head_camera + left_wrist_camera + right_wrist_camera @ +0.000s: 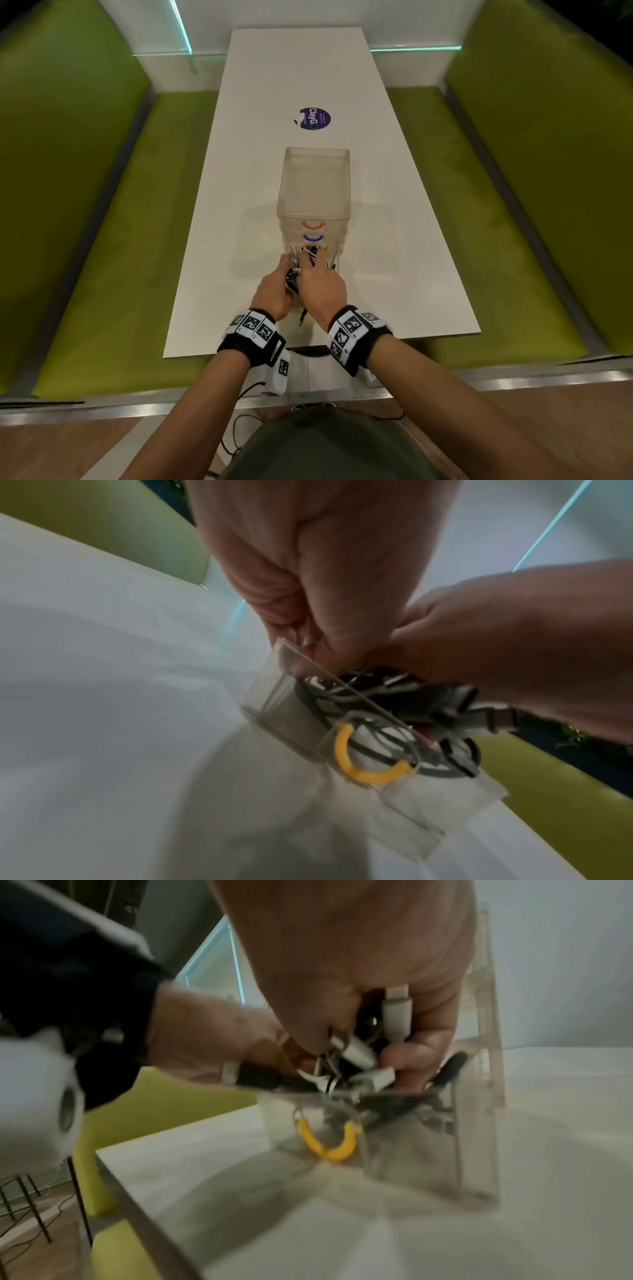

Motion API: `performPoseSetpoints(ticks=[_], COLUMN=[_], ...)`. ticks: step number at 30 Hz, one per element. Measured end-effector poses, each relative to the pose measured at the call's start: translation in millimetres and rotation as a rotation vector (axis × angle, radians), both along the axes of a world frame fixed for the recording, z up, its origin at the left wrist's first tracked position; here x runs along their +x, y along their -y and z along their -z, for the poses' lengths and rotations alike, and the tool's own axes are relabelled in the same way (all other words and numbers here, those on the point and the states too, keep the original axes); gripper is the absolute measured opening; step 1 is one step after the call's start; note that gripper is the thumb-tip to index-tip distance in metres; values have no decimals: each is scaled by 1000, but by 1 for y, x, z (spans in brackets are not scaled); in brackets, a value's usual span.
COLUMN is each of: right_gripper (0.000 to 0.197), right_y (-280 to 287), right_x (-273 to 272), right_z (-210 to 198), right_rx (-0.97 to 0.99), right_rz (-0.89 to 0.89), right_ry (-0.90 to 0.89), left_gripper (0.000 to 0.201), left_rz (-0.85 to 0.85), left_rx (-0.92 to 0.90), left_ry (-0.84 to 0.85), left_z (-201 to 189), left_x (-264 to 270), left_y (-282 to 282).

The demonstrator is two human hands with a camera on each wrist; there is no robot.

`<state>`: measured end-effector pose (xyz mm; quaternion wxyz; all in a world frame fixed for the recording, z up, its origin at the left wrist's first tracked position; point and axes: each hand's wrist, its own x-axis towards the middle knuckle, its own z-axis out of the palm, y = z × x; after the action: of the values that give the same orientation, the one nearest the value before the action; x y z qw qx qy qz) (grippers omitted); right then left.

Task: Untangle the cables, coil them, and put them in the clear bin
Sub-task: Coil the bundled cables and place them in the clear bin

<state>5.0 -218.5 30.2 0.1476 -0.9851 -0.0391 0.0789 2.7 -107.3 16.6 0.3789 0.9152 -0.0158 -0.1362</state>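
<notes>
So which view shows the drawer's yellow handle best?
Left wrist: the yellow handle is sharp and unobstructed on the clear drawer front. The right wrist view shows it too, but blurred. In the head view the hands hide it.

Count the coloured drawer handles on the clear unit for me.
3: a red handle on the upper drawer front, a blue handle just below it, and a yellow handle on the pulled-out drawer holding cables. More may be hidden.

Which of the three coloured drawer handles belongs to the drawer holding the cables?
The yellow handle, on the pulled-out bottom drawer full of cables. The red handle and blue handle sit on closed drawers above.
</notes>
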Motion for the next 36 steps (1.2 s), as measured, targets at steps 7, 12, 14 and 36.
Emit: performPoseSetpoints(ticks=[7,12,14,36], right_gripper=[48,51,52,72], right_y=[13,14,14,53], right_x=[-9,-10,-7,22], right_z=[7,15,14,-34], right_rx=[-43,-38,-37,-6], right_rz=[-83,-120,-122,-375], right_ry=[25,59,70,-175], left_gripper=[74,86,64,87], left_rz=[-182,97,28,-248], left_rx=[63,-44,-135,-160], left_ry=[251,122,178,12], left_z=[-39,-63,-60,-11], left_x=[38,79,83,25], left_y=[-7,2,1,-16])
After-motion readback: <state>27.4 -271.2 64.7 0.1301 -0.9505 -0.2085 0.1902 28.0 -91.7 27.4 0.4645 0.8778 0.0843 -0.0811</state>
